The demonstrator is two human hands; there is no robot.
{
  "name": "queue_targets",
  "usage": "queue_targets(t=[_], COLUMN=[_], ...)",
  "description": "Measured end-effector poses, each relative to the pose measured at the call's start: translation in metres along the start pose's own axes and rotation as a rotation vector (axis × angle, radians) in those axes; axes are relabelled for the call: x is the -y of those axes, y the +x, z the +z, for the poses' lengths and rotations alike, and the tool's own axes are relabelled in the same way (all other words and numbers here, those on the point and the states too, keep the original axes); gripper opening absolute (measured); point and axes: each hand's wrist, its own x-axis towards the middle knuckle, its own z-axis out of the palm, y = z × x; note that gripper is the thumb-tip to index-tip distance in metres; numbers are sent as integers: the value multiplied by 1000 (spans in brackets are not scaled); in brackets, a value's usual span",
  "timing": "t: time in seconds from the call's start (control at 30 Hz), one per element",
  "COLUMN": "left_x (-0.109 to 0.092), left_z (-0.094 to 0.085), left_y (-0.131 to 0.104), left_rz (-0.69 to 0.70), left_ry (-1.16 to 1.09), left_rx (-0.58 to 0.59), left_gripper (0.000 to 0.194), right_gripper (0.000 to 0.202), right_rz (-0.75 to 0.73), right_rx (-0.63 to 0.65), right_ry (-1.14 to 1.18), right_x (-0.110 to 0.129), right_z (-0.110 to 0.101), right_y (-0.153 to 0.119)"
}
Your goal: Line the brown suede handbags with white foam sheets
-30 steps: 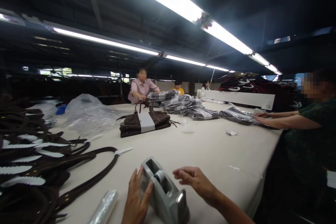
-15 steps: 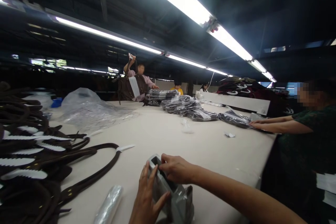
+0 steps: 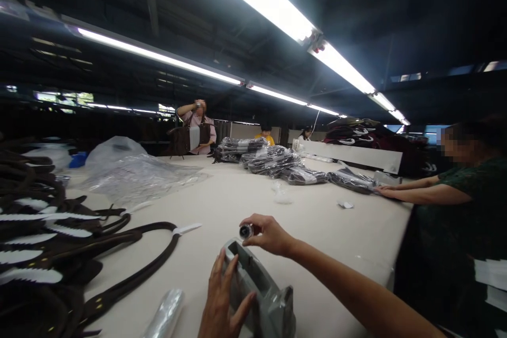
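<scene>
A grey desktop tape dispenser (image 3: 264, 289) stands on the table close in front of me, its long slot open on top. My left hand (image 3: 224, 296) grips its left side, thumb and fingers spread along the wall. Just above the far end of the slot, my right hand (image 3: 269, 235) pinches a small round spool (image 3: 246, 231) with a dark centre between thumb and fingers. The spool is clear of the dispenser. Left of the dispenser lies a shiny clear roll (image 3: 164, 314), partly cut off by the frame.
Brown bags (image 3: 47, 274) with white-wrapped straps pile up on the left. Loose clear plastic bags (image 3: 134, 169) lie behind them. Plastic-wrapped packages (image 3: 273, 161) line the table's (image 3: 222, 198) far side. A co-worker (image 3: 467, 185) handles one at right; another person (image 3: 194, 127) holds a brown bag.
My right hand has come up out of the dispenser's slot with the spool. My left hand stays on the dispenser. The person at the back has drawn the brown bag closer to the body.
</scene>
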Motion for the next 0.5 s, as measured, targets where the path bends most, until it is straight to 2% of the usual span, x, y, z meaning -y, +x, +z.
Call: queue_targets(t=[0.07,0.13,0.27,0.33,0.4,0.5], left_x=[-5,-13,-29,-33,-33,-29], left_z=[-4,-11,-27,-36,-46,-66], left_y=[4,10,22,27,33,44], left_rz=[-49,-160,-548,-707,-778,-787], left_ry=[-99,-262,-761,-981,-1123,-1174], left_rx=[-61,-102,-34,-5,-26,-108], left_gripper=[43,42,58,64,64,61], right_gripper=[37,37,40,45,48,46], right_rz=[9,-28,-109,-128,-136,-114], right_rx=[-17,-17,26,3,-67,-198], right_ry=[86,79,-19,-19,9,110], right_x=[8,21,46,56,65,74], right_z=[5,12,32,47,63,88], right_y=[-9,-20,-36,-37,-31,-17])
